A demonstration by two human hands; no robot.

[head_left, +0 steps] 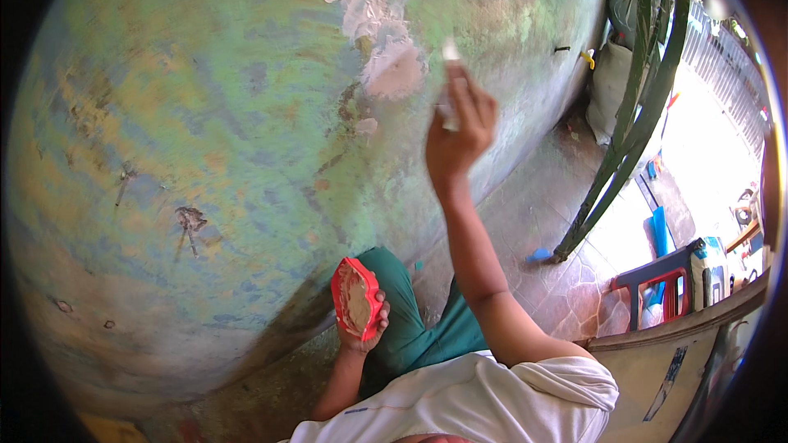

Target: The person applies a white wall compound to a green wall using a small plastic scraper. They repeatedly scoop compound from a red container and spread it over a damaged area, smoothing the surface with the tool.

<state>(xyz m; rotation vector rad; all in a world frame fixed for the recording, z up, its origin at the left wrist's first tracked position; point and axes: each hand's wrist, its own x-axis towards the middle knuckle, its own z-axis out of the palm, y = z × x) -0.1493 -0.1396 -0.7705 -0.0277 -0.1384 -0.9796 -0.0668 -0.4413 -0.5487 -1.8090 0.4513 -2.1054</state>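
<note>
1. Both hands are in use: the right hand (462,127), near the upper centre of the frame, has its fingers closed around a pale-tipped tool (451,51); motion blur hides the tool's exact shape.
2. Lower, just left of the bottom centre, the left hand (361,339) grips a red scalloped tray (370,276), with fingertips wrapped over its right edge.
3. Beige putty (356,305) lies inside the tray, which is tilted so that its open face shows.
4. At the upper centre, a whitish filler patch (382,29) spreads over the mottled green wall (246,123). The tool is just right of this patch — whether it touches the wall cannot be told.
5. Two damaged spots, one a dark chipped hole (190,218), mark the wall at centre left.
6. Green trousers (392,299) and a white shirt (468,398) clothe the person at the bottom centre, the tray close beside one knee.
7. Toward the upper right, curved dark-green bars (628,143) cross in front of a pale sack (606,94); a small blue scrap (539,255) lies on the floor (525,287) near their lower end.
</note>
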